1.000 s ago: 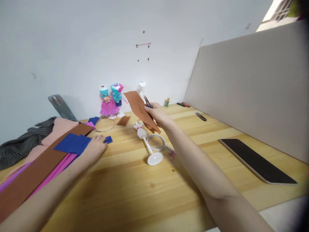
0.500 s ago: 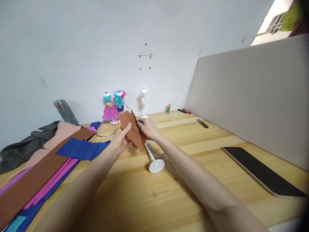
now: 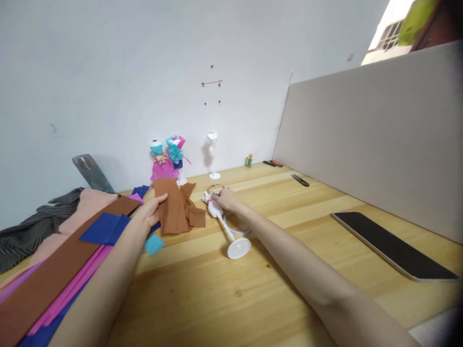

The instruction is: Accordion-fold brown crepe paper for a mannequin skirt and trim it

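My left hand [image 3: 156,208] grips a flat brown cloth-like piece [image 3: 172,209] by its left side, thumb on top. A crumpled, cut brown scrap [image 3: 193,212] lies against its right edge. My right hand [image 3: 226,198] is closed at the upper end of a small white mannequin on a stand [image 3: 216,209], which lies tilted on the table, its round base toward me. A small dark-blue thing shows at the right fingertips; its kind cannot be made out. A turquoise scrap [image 3: 155,245] lies below the left hand.
Strips of coloured material [image 3: 72,262] and striped cloth [image 3: 36,226] cover the left. Two dressed mannequins [image 3: 164,166] and a bare white one [image 3: 212,149] stand by the wall. Thread snips [image 3: 300,180], a dark tablet-like slab [image 3: 390,246] and a grey partition [image 3: 361,135] are at right.
My hands have moved apart: the left, with the brown piece, went left and down; the right went slightly down to the mannequin. The mannequin's upper part and the turquoise scrap now show.
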Demonstrator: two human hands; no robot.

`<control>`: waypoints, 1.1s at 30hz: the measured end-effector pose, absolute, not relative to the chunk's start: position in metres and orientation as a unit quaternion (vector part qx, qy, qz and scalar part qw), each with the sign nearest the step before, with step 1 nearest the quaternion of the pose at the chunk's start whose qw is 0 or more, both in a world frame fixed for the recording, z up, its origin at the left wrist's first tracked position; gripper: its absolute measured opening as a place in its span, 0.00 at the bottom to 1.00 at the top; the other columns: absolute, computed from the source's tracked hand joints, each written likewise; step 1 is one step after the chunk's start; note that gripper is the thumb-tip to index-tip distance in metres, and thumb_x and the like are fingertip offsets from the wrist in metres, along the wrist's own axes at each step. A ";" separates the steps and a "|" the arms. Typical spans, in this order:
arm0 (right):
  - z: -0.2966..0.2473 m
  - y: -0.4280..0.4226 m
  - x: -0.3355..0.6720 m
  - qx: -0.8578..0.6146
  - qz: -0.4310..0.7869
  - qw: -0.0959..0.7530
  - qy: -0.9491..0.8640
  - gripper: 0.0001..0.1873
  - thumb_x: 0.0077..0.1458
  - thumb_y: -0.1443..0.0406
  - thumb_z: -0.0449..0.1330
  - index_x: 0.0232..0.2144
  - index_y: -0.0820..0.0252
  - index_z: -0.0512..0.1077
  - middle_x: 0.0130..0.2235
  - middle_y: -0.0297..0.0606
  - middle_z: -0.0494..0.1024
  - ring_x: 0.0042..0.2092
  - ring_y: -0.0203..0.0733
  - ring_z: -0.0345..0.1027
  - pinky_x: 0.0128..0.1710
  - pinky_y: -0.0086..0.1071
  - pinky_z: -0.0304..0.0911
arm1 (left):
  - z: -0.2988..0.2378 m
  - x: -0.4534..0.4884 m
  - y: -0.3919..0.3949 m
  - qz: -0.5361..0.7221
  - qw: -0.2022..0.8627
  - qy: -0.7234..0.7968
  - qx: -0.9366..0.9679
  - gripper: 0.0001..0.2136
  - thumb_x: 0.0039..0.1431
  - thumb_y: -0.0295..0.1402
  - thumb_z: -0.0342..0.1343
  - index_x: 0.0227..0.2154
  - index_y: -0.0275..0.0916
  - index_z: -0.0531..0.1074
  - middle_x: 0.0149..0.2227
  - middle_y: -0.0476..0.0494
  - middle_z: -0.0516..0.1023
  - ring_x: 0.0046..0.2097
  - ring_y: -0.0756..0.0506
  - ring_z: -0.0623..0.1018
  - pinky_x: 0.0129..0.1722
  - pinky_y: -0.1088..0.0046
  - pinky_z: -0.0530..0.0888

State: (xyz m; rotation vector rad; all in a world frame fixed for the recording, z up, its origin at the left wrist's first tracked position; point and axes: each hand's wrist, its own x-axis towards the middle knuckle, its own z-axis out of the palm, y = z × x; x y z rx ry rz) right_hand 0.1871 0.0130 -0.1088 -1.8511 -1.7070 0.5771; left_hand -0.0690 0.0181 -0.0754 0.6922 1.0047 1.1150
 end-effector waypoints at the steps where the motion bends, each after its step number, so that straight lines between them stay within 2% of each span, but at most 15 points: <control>1: -0.111 0.013 0.185 -0.688 0.218 0.269 -0.638 0.14 0.50 0.58 0.60 0.22 0.64 0.72 0.29 0.49 0.78 0.34 0.46 0.72 0.28 0.30 0.57 | -0.077 -0.069 0.018 0.492 0.673 0.455 0.315 0.14 0.57 0.21 0.51 0.47 0.29 0.70 0.28 0.37 0.81 0.24 0.44 0.80 0.28 0.69 0.79; 3: -0.112 0.012 0.182 -0.682 0.232 0.260 -0.643 0.16 0.46 0.56 0.63 0.19 0.62 0.70 0.26 0.46 0.76 0.32 0.46 0.71 0.27 0.30 0.56 | -0.080 -0.067 0.018 0.484 0.664 0.463 0.332 0.12 0.57 0.21 0.51 0.44 0.30 0.71 0.26 0.38 0.81 0.24 0.44 0.80 0.27 0.69 0.79; 6: -0.110 0.008 0.179 -0.672 0.273 0.254 -0.640 0.15 0.41 0.59 0.66 0.16 0.61 0.68 0.21 0.39 0.73 0.28 0.42 0.68 0.23 0.29 0.54 | -0.081 -0.065 0.015 0.482 0.653 0.461 0.360 0.08 0.57 0.23 0.53 0.39 0.31 0.73 0.27 0.38 0.81 0.27 0.44 0.81 0.29 0.70 0.79; 10: -0.101 0.002 0.180 -0.651 0.357 0.272 -0.613 0.13 0.38 0.63 0.68 0.19 0.62 0.67 0.18 0.34 0.70 0.22 0.36 0.64 0.19 0.27 0.53 | -0.070 -0.064 0.007 0.496 0.623 0.442 0.413 0.08 0.51 0.24 0.60 0.36 0.33 0.75 0.30 0.39 0.82 0.30 0.45 0.81 0.33 0.72 0.79; 13: -0.090 0.000 0.185 -0.604 0.416 0.320 -0.599 0.13 0.41 0.62 0.67 0.23 0.61 0.66 0.17 0.29 0.66 0.19 0.30 0.56 0.17 0.24 0.49 | -0.054 -0.067 -0.002 0.505 0.592 0.430 0.458 0.12 0.45 0.28 0.66 0.34 0.32 0.76 0.30 0.41 0.82 0.30 0.46 0.80 0.32 0.74 0.78; 16: -0.078 -0.001 0.191 -0.544 0.464 0.375 -0.591 0.16 0.43 0.57 0.65 0.23 0.60 0.63 0.16 0.26 0.60 0.17 0.27 0.45 0.15 0.25 0.39 | -0.036 -0.071 -0.013 0.482 0.507 0.448 0.556 0.15 0.42 0.38 0.68 0.31 0.33 0.76 0.26 0.45 0.80 0.27 0.46 0.78 0.27 0.74 0.75; 20: -0.061 -0.009 0.189 -0.465 0.484 0.459 -0.582 0.21 0.42 0.50 0.63 0.24 0.58 0.60 0.19 0.24 0.57 0.19 0.26 0.40 0.17 0.25 0.37 | -0.016 -0.067 -0.032 0.456 0.408 0.464 0.640 0.15 0.39 0.41 0.68 0.25 0.35 0.75 0.22 0.48 0.77 0.24 0.47 0.74 0.22 0.77 0.70; 24: -0.044 -0.023 0.181 -0.391 0.468 0.530 -0.589 0.22 0.37 0.51 0.66 0.25 0.58 0.61 0.19 0.25 0.58 0.20 0.27 0.43 0.18 0.26 0.39 | 0.005 -0.061 -0.053 0.470 0.378 0.465 0.648 0.13 0.42 0.40 0.66 0.27 0.36 0.76 0.24 0.48 0.78 0.27 0.46 0.74 0.24 0.76 0.69; 29: -0.033 -0.034 0.174 -0.405 0.344 0.587 -0.611 0.20 0.36 0.55 0.67 0.29 0.62 0.68 0.26 0.31 0.68 0.26 0.32 0.57 0.25 0.27 0.53 | 0.020 -0.068 -0.062 0.549 0.258 0.488 0.628 0.06 0.46 0.34 0.62 0.27 0.37 0.76 0.26 0.51 0.77 0.31 0.46 0.74 0.28 0.77 0.69; 31: -0.033 -0.035 0.170 -0.390 0.340 0.592 -0.618 0.20 0.38 0.55 0.66 0.31 0.63 0.69 0.27 0.32 0.69 0.28 0.33 0.59 0.27 0.27 0.56 | 0.014 -0.069 -0.057 0.552 0.303 0.467 0.621 0.07 0.45 0.34 0.62 0.27 0.37 0.75 0.24 0.51 0.77 0.30 0.46 0.74 0.28 0.76 0.70; 33: -0.037 -0.035 0.165 -0.369 0.353 0.586 -0.629 0.21 0.39 0.54 0.65 0.32 0.63 0.70 0.28 0.33 0.70 0.29 0.34 0.60 0.28 0.28 0.57 | 0.003 -0.066 -0.051 0.529 0.392 0.441 0.609 0.10 0.44 0.36 0.63 0.30 0.37 0.75 0.24 0.49 0.77 0.29 0.45 0.76 0.30 0.74 0.72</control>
